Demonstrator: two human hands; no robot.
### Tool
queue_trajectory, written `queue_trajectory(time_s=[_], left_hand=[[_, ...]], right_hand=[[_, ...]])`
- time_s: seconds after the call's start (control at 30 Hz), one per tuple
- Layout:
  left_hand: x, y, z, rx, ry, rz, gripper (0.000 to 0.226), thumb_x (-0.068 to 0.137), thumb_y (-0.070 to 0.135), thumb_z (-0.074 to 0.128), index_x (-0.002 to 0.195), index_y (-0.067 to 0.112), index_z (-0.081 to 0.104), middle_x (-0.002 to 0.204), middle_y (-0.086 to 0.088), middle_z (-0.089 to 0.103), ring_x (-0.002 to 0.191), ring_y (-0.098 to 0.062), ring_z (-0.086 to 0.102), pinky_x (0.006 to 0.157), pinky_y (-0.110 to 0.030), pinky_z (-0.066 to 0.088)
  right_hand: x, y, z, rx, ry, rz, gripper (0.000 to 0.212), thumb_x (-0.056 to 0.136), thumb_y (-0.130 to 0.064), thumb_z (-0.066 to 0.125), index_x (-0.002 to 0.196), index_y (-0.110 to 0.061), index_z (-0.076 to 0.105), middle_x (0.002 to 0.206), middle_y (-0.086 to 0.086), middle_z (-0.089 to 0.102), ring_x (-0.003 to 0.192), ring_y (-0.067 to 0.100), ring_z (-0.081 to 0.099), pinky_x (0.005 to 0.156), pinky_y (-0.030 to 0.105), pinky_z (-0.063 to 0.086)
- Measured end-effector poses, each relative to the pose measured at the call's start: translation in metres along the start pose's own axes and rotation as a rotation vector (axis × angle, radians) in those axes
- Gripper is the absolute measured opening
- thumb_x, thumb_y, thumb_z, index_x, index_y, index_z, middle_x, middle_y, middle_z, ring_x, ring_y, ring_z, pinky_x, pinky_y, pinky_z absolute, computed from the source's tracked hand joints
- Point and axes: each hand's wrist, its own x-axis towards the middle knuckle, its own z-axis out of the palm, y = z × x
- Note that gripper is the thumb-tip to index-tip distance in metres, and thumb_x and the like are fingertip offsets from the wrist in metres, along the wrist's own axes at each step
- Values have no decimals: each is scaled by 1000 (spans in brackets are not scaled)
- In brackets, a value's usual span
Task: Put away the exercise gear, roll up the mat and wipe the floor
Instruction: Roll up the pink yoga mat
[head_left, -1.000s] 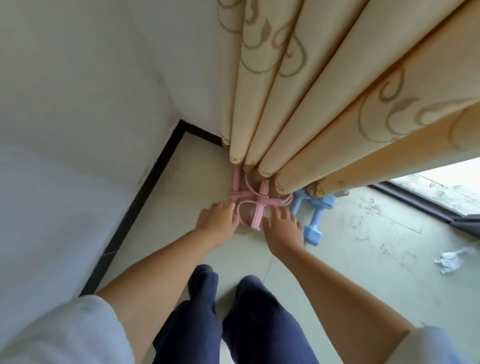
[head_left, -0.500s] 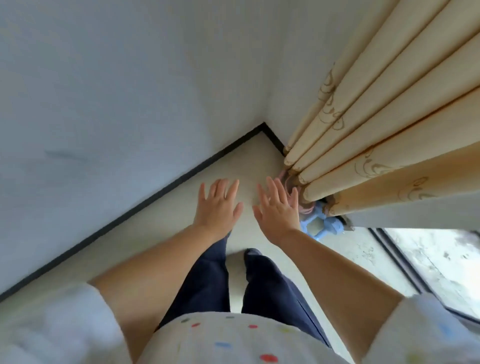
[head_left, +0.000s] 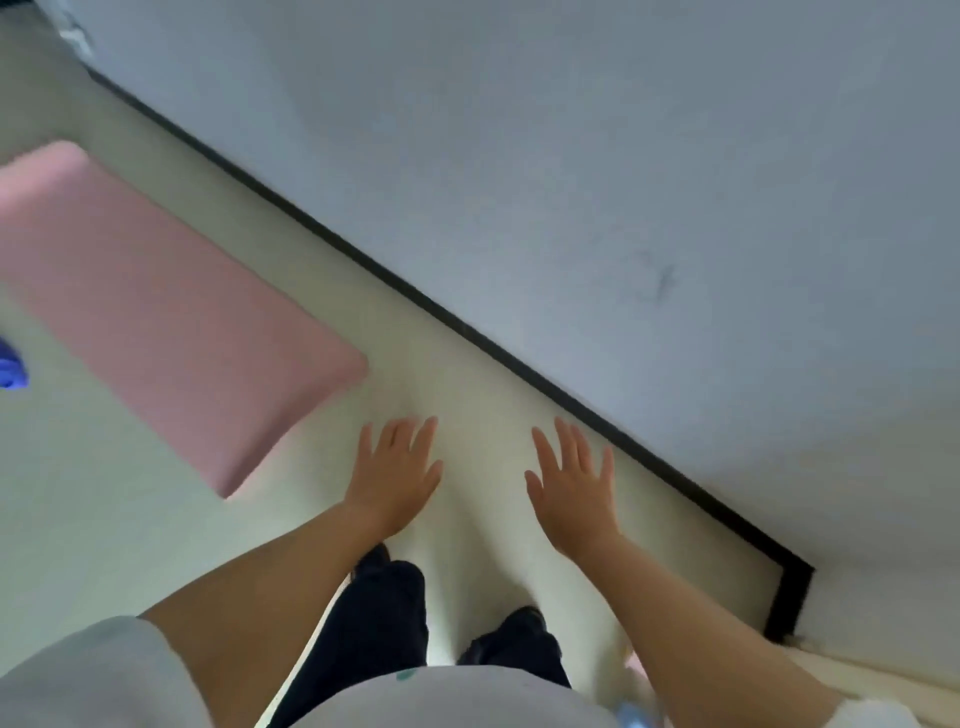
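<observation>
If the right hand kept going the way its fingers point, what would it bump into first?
Probably the black baseboard and the wall above it. The right hand is open with fingers pointing up the frame over bare floor; depth is unclear.

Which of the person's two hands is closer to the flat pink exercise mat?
The left hand: it hovers just right of the flat pink exercise mat. The right hand is nearer the black skirting.

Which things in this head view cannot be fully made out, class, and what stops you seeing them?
- Pink mat: far end cut off by the left edge.
- Blue object: mostly cut off by the left edge and blurred; cannot be identified.
- Feet: hidden by the dark trousers and shirt.
- Pale pink and blue patches: blurred, beside the right forearm.
</observation>
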Motion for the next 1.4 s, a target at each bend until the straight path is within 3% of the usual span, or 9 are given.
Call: queue_trajectory(time_s=[0.13,0.2,0.27,0.43,0.67,0.9,1.13,1.27,1.4], left_hand=[[-46,-108,16,-71,69,-248,84,79,51,-9,150,16,18,149,-9,32,139,-24,26,114,-52,15],[-72,-162,22,-99,69,-357,68,92,49,9,149,14,24,146,-11,38,136,-25,34,112,-54,21],[-96,-215,28,-120,32,-430,59,99,43,22,150,15,16,149,-9,31,139,-24,27,114,-51,14],[-153,-335,36,-154,1,-610,57,100,40,26,150,16,14,150,-7,27,139,-23,23,115,-49,10],[-157,-413,46,-262,5,-726,56,99,40,28,149,18,16,147,-6,30,137,-23,26,115,-47,12],[-81,-448,53,-347,-57,-707,56,100,39,27,149,15,15,148,-6,29,137,-23,27,116,-47,12],[56,-502,75,-438,-99,-711,49,99,36,31,142,14,27,144,-9,34,133,-26,32,113,-43,17],[136,-533,140,-465,-115,-686,47,98,35,35,140,13,31,142,-9,37,130,-27,35,109,-42,22],[217,-570,258,-448,-196,-480,55,96,43,40,142,14,30,143,-8,37,131,-28,34,110,-43,26]], right_hand=[[41,-107,-11,-118,82,-259,56,99,-41,18,151,-23,19,159,8,11,147,28,11,113,58,7],[59,-163,-10,-152,46,-339,56,99,-41,19,152,-23,14,160,8,6,148,27,5,114,57,5],[74,-222,-4,-168,-28,-375,56,101,-40,20,152,-25,2,160,5,-6,148,24,-6,115,54,-3],[95,-357,4,-191,-85,-501,56,102,-39,19,152,-25,-1,161,2,-5,148,20,-6,117,51,-2],[142,-445,-5,-363,-161,-623,56,102,-40,19,152,-24,0,161,3,-3,148,21,-3,116,50,-3],[228,-490,-12,-415,-223,-681,55,102,-35,25,152,-23,4,160,4,2,147,19,4,117,50,2],[390,-519,10,-488,-316,-752,54,101,-33,30,150,-21,9,158,5,12,144,22,17,118,50,10],[485,-538,72,-477,-378,-754,53,100,-30,34,149,-19,15,153,7,22,138,26,29,116,47,19],[564,-538,181,-555,-422,-865,54,99,-31,38,148,-17,19,151,8,27,136,27,31,114,46,22]])
